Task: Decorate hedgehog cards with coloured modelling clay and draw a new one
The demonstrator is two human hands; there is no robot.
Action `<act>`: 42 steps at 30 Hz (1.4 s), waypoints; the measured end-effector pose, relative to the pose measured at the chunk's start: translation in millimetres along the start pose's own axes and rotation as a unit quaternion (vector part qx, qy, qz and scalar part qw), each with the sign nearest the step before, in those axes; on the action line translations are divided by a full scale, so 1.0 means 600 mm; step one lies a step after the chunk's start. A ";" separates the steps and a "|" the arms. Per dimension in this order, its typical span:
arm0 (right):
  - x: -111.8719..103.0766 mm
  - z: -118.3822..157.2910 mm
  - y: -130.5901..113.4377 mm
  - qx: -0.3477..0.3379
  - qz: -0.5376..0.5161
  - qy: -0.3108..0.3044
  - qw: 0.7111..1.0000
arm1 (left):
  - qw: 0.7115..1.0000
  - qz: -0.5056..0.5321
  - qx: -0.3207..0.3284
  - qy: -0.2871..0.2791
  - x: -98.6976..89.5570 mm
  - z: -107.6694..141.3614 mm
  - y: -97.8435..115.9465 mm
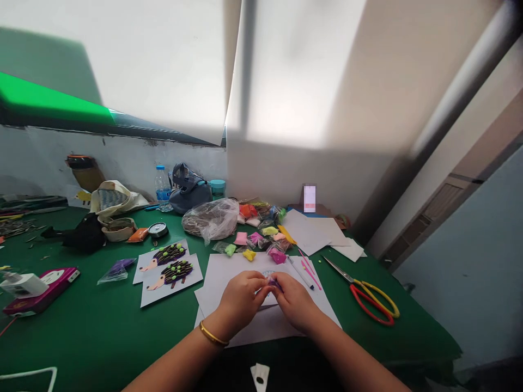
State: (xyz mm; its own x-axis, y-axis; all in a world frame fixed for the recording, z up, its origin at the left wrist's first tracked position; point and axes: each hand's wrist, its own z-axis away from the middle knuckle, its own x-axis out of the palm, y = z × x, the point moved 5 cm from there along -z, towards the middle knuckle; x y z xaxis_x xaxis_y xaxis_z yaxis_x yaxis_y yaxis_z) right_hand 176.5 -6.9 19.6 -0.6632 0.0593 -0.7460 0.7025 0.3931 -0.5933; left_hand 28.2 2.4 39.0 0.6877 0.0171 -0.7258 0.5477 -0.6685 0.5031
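Observation:
My left hand (244, 296) and my right hand (295, 302) meet over white paper (249, 332) on the green table. Between their fingertips is a small piece of purple clay (274, 282), mostly hidden by the fingers. Both hands are closed on it. Just beyond them lie packets of coloured clay, among them a magenta one (277, 255) and a yellow one (249, 255). A marker (300, 272) and pink tools (311, 275) rest on the paper to the right. Two hedgehog pictures (171, 288) lie on the left.
Scissors (362, 291) with red and yellow handles lie at the right. Behind are a plastic bag (212, 219), a water bottle (162, 190) and an upright phone (309, 198). A purple clay packet (117, 270) and a magenta box (44, 291) are on the left.

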 end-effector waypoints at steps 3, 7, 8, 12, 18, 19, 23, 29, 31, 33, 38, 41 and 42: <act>-0.035 -0.016 0.045 0.026 0.092 0.046 0.994 | 1.000 0.002 -0.025 0.002 -0.014 -0.010 -0.023; -0.088 -0.038 0.152 0.194 0.241 0.018 0.951 | 0.996 -0.045 -0.072 0.020 -0.025 -0.024 -0.079; -0.098 -0.044 0.170 0.205 0.244 0.005 0.948 | 0.995 -0.051 -0.086 0.020 -0.023 -0.025 -0.094; -0.114 -0.076 0.202 0.207 0.247 -0.052 0.945 | 0.991 -0.050 -0.125 0.014 -0.002 -0.024 -0.133; -0.096 -0.176 0.190 0.206 0.263 -0.047 0.941 | 0.995 -0.046 -0.080 0.032 0.012 -0.016 -0.127; -0.090 -0.194 0.190 0.211 0.266 -0.046 0.939 | 0.996 -0.046 -0.076 0.032 0.012 -0.016 -0.126; -0.066 -0.248 0.195 0.235 0.270 -0.049 0.932 | 0.996 -0.043 -0.066 0.040 0.011 -0.013 -0.124; -0.061 -0.267 0.200 0.246 0.241 -0.034 0.938 | 0.997 -0.040 -0.059 0.043 0.012 -0.011 -0.121; -0.071 -0.261 0.194 0.239 0.226 -0.007 0.944 | 0.997 -0.035 -0.055 0.050 0.010 -0.011 -0.121; -0.084 -0.248 0.181 0.226 0.206 0.029 0.952 | 0.996 -0.026 -0.051 0.062 0.007 -0.011 -0.122; -0.084 -0.176 0.118 0.159 0.115 0.093 0.976 | 0.990 0.067 -0.065 0.103 -0.008 -0.013 -0.119; -0.053 -0.113 0.067 0.079 -0.023 0.106 0.991 | 0.974 0.169 -0.086 0.123 -0.014 -0.017 -0.102; -0.044 -0.093 0.052 0.048 -0.091 0.115 0.988 | 0.968 0.198 -0.088 0.125 -0.013 -0.019 -0.094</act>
State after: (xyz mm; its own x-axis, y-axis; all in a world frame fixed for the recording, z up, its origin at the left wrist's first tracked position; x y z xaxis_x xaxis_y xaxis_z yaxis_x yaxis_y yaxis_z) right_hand 201.3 54.9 37.6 -0.8137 0.2079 -0.5428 0.5808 0.3288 -0.7447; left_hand -2.8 48.2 21.9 0.9419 -0.0202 -0.3353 0.2757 -0.5237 0.8061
